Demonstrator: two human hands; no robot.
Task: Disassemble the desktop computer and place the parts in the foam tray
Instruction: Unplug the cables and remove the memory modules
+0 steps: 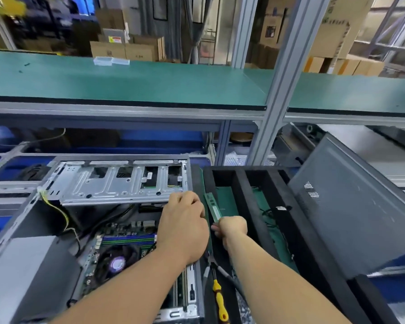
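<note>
Nearest me, a yellow-handled screwdriver [219, 298] lay at the tabletop's near edge, between the open case [21, 242] and the black foam tray [297, 232]. Inside the case I could see the fan [117, 263] on the motherboard [129, 239]. My left hand [182, 228] rested over the case's right wall, its fingers curled at the far upper corner of that wall; I could not tell whether they held anything. My right hand [232, 230] gripped the near end of a green RAM stick [212, 208], which pointed away from me over the tray's left slot. A grey side panel [351, 206] leaned at the tray's right edge. Farther off, the drive cage [117, 183] spanned the case's far end.
</note>
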